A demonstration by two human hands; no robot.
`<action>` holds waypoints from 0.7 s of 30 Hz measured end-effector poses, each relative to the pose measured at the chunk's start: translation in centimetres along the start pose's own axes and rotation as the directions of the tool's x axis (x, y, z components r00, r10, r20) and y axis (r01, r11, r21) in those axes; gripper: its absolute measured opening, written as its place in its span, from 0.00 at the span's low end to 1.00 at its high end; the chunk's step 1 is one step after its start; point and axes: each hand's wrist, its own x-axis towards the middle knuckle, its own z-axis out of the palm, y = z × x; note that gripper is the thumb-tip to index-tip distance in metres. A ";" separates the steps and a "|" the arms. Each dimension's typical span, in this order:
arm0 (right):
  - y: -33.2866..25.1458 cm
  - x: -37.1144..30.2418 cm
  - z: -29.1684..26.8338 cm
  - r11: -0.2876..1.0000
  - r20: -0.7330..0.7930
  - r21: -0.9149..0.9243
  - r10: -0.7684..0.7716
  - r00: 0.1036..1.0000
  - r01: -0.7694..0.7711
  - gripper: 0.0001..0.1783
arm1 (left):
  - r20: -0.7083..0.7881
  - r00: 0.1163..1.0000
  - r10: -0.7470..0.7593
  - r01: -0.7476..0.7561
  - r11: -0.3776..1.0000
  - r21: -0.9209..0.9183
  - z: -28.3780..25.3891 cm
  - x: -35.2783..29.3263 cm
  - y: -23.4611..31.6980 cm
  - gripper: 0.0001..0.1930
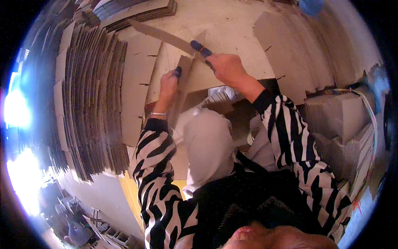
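Note:
A folded piece of brown cardboard (166, 36) is held up between my hands over the pale worktop (215, 25). One long narrow flap of it points to the far left. My left hand (167, 89) is closed on its near left edge, the thumb in a dark cover pressing the board. On the right side, my right hand (229, 70) grips the same piece, with a dark-covered finger stretched along the flap and the thumb beneath it. Part of the fingers of both hands is hidden by the board.
Many flat cardboard sheets stand in a tall stack (91, 99) at the left. Another flat pile (141, 12) lies at the far left. More large sheets (290, 50) spread over the right. A cardboard box (340, 114) with a pale cord is at the far right.

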 end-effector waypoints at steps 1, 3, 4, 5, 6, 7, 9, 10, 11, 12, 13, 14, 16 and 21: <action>0.4 -0.2 -0.1 1.000 0.026 -0.022 0.023 0.999 -0.022 0.11 | 0.056 0.998 0.009 -0.005 0.998 -0.059 0.9 0.2 -0.6 0.17; -2.1 0.9 2.7 0.999 0.080 0.050 0.002 0.997 -0.006 0.11 | -0.015 0.998 -0.060 0.057 0.989 -0.137 -2.4 -2.3 0.1 0.18; -0.7 0.4 1.4 1.000 0.099 -0.006 0.027 0.995 -0.027 0.11 | -0.008 0.996 -0.092 0.088 0.966 -0.243 -0.2 -2.2 2.1 0.18; -0.2 0.3 0.6 0.999 0.114 -0.028 0.036 0.993 -0.033 0.11 | -0.025 0.991 -0.135 0.120 0.938 -0.325 0.6 -2.5 3.5 0.18; 0.3 0.1 0.0 0.998 0.129 -0.049 0.044 0.991 -0.038 0.11 | 0.021 0.993 -0.120 0.122 0.964 -0.236 0.8 -2.5 3.8 0.18; 0.8 -0.1 0.0 0.998 0.110 -0.055 0.025 0.994 -0.019 0.12 | 0.069 0.992 -0.108 0.117 0.983 -0.145 0.9 -2.3 4.0 0.17; 2.2 -1.2 0.0 0.996 0.085 -0.085 0.002 0.996 0.005 0.15 | 0.195 0.980 -0.027 0.021 0.999 0.035 2.6 -1.7 3.4 0.14; 3.2 -2.0 -0.4 0.994 0.097 -0.101 0.046 0.994 -0.036 0.15 | 0.273 0.961 0.044 -0.078 0.990 0.115 4.0 -1.3 3.1 0.13; 1.1 -0.8 0.9 0.999 0.101 -0.026 0.024 0.995 -0.021 0.15 | 0.274 0.959 0.075 -0.148 0.955 0.255 1.3 -2.3 2.7 0.12; -1.1 0.3 1.8 0.999 0.107 0.049 0.003 0.994 -0.009 0.14 | 0.164 0.986 0.004 -0.043 0.971 0.237 -1.3 -3.1 2.6 0.12; -1.1 0.3 1.0 0.999 0.126 0.033 0.009 0.992 -0.013 0.14 | 0.120 0.992 -0.046 0.028 0.988 0.151 -0.8 -2.7 2.6 0.11; -1.3 0.3 0.3 1.000 0.146 0.021 0.013 0.989 -0.016 0.14 | 0.078 0.992 -0.104 0.099 0.993 0.065 -0.5 -2.5 2.6 0.11; -0.6 -0.3 -0.1 0.999 0.204 -0.032 0.032 0.978 -0.026 0.15 | 0.165 0.986 -0.024 -0.019 0.966 0.258 0.4 -1.9 3.7 0.11; 0.3 -0.5 -0.1 0.996 0.279 -0.048 0.085 0.956 -0.074 0.16 | 0.279 0.950 0.143 -0.221 0.937 0.271 2.0 -2.5 5.6 0.13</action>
